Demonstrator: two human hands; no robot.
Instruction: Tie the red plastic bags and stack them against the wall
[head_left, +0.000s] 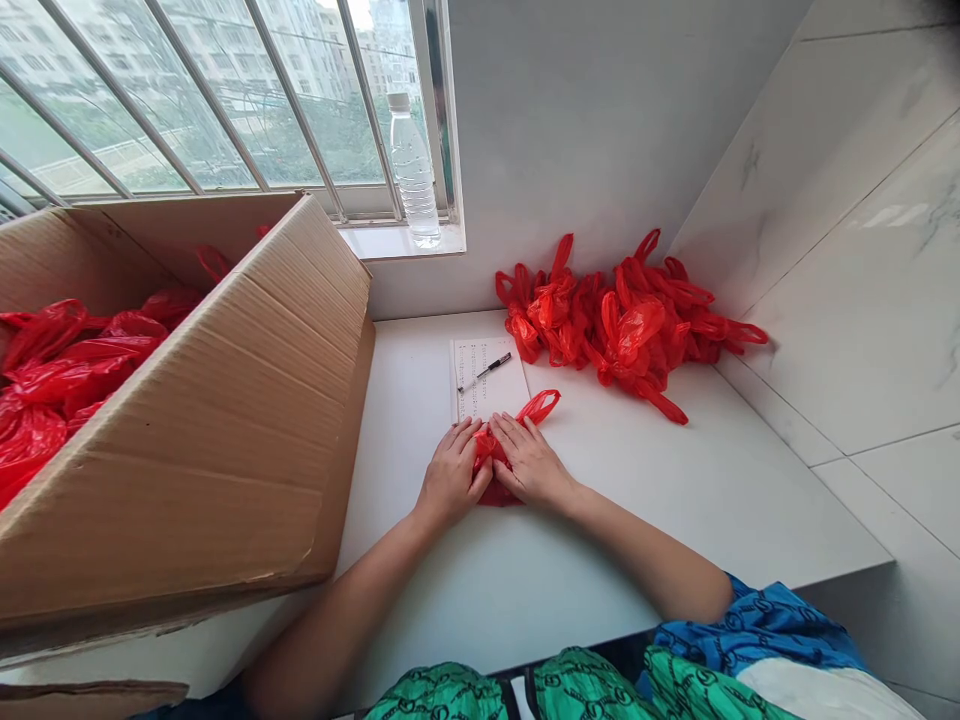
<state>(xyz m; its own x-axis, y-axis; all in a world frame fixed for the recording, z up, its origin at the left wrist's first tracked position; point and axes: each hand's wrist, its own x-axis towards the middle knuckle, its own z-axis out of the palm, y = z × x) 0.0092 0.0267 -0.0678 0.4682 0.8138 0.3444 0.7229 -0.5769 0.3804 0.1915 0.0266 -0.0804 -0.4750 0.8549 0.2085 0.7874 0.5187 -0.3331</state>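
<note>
A crumpled red plastic bag point(501, 492) lies on the white table point(637, 450) in front of me, one handle loop sticking out to the upper right. My left hand point(451, 475) rests on its left side, fingers stretched forward and thumb pointing inward. From the other side, my right hand point(534, 465) presses on the bag with its fingers laid out nearly flat. The two thumbs come close together over the bag, and the hands cover much of it. Just beyond them is a sheet of paper point(491, 370) with writing, with a pen point(486, 371) across it.
At left stands a large cardboard box point(225, 420) holding many red plastic bags point(82, 370). Against the back wall sits a pile of knotted red bags point(637, 320). A water bottle point(414, 180) is on the window sill point(382, 243), and a tiled wall point(847, 300) bounds the right.
</note>
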